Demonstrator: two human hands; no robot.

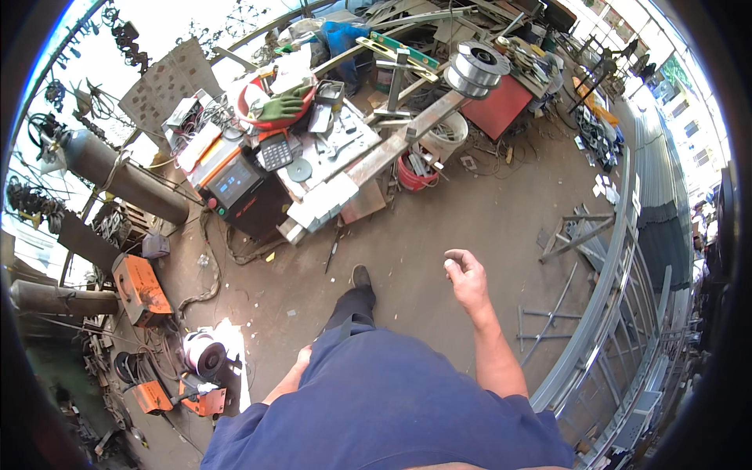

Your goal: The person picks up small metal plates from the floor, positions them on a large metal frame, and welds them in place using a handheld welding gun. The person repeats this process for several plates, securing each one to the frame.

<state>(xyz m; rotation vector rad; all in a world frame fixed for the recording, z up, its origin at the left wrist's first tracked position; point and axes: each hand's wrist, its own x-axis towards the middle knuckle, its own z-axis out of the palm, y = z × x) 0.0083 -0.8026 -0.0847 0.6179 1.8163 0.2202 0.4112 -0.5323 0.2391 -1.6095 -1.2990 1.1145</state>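
My right hand [468,281] hangs over the concrete floor [411,235], its fingers loosely curled and a gap between thumb and forefinger. Nothing shows in it. Of my left hand [304,356], only a small part is visible beside my blue shirt; its fingers are hidden. Ahead is a cluttered workbench [358,147], with a calculator [275,151], a grey disc [299,170] and a red basin [241,106] holding a green work glove [286,104]. A steel square tube [382,157] runs along the bench edge, and a metal wire spool [477,67] sits at its far end.
Left of the bench stands a black-and-orange machine with a display [232,179]. A gas cylinder [126,173] leans behind it. Orange welding units [141,291] and hoses [205,264] lie at left. Buckets [443,138] stand under the bench. Long steel frames [605,329] line the right.
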